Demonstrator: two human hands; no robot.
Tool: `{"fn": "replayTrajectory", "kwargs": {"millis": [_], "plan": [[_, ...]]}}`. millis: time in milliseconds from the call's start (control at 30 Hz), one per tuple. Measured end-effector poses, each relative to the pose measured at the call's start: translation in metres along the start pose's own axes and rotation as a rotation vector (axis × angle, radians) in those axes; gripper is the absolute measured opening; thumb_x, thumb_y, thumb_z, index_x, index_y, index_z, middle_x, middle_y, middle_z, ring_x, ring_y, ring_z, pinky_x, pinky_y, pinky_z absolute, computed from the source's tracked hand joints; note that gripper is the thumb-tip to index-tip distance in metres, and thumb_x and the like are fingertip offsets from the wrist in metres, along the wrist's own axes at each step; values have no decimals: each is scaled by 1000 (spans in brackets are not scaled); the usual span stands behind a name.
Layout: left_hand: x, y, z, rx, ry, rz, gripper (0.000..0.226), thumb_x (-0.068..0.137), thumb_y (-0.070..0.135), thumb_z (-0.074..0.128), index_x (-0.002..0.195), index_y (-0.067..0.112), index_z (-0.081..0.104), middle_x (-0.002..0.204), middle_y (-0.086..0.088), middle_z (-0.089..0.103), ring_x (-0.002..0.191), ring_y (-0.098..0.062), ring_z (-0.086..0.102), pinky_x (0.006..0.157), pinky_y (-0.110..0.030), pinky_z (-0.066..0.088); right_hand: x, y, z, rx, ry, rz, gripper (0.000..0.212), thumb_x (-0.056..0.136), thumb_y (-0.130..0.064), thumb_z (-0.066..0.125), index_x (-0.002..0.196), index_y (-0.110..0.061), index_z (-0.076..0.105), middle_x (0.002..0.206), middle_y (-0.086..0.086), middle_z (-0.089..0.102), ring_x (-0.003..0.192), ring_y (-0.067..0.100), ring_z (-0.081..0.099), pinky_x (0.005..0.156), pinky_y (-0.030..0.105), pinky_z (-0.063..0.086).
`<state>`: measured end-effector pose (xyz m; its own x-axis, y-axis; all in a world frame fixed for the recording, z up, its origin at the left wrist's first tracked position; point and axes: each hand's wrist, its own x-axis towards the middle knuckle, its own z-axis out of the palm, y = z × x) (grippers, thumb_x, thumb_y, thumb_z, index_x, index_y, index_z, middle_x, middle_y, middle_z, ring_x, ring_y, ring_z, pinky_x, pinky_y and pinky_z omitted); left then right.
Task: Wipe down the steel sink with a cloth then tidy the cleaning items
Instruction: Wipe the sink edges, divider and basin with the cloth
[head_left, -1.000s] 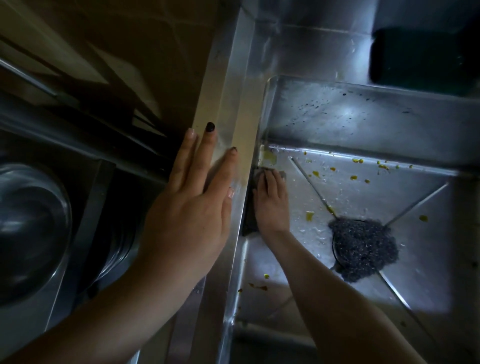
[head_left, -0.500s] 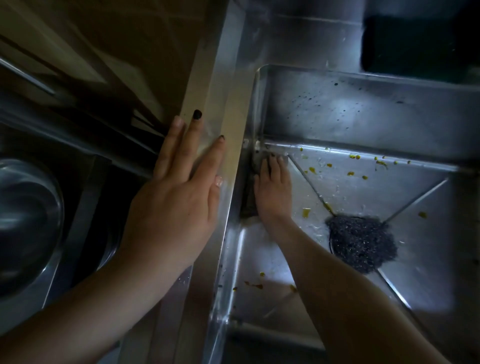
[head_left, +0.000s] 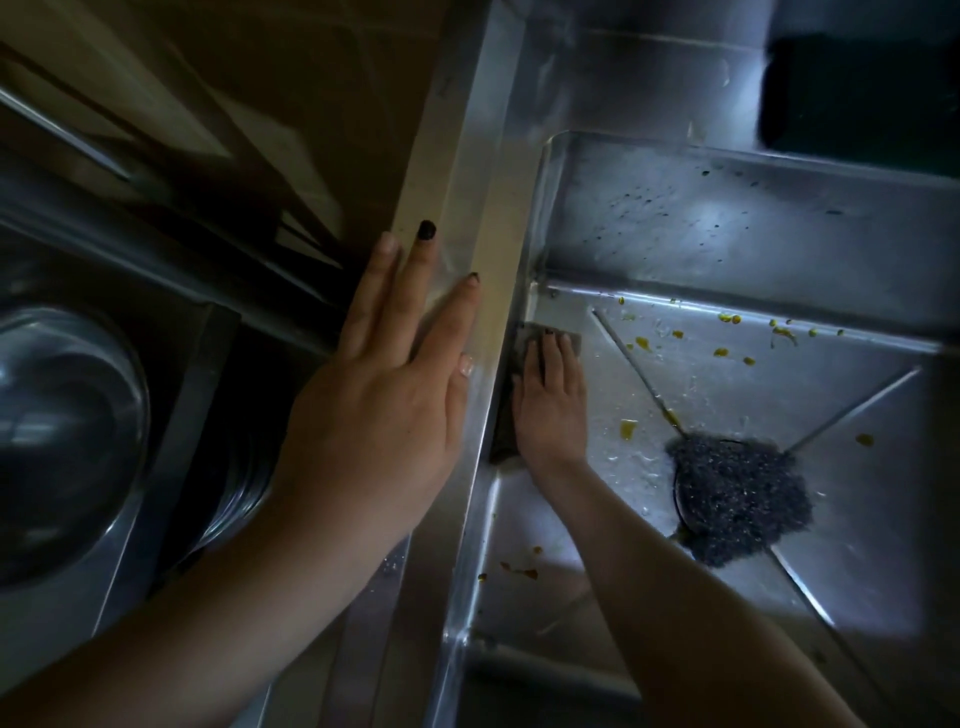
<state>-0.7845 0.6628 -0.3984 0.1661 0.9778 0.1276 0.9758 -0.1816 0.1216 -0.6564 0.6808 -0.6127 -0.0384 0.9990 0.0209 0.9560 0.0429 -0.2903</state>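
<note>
Here, right hand (head_left: 550, 410) flat, pressing cloth (head_left: 524, 340) into steel sink (head_left: 675, 228) corner; left hand (head_left: 384, 410) at nine o'clock, splayed, released.

I see the right hand (head_left: 551, 410) has slid the cloth (head_left: 535, 338) back from the sink's (head_left: 727, 223) far left corner

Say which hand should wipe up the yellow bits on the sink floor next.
Right. The right hand is already inside the sink, pressing the cloth flat near the yellow bits. The left hand rests flat on the rim, outside the basin.
</note>
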Motion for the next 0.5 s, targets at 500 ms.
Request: {"fn": "replayTrajectory", "kwargs": {"millis": [500], "plan": [[0, 0, 2, -32, 28, 3, 44, 94, 23, 33, 135, 14, 45, 149, -14, 31, 140, -30, 21, 102, -30, 24, 58, 26, -6, -84, -174, -34, 51, 87, -27, 35, 119, 4, 58, 124, 25, 57, 120, 39, 52, 99, 48, 45]]}}
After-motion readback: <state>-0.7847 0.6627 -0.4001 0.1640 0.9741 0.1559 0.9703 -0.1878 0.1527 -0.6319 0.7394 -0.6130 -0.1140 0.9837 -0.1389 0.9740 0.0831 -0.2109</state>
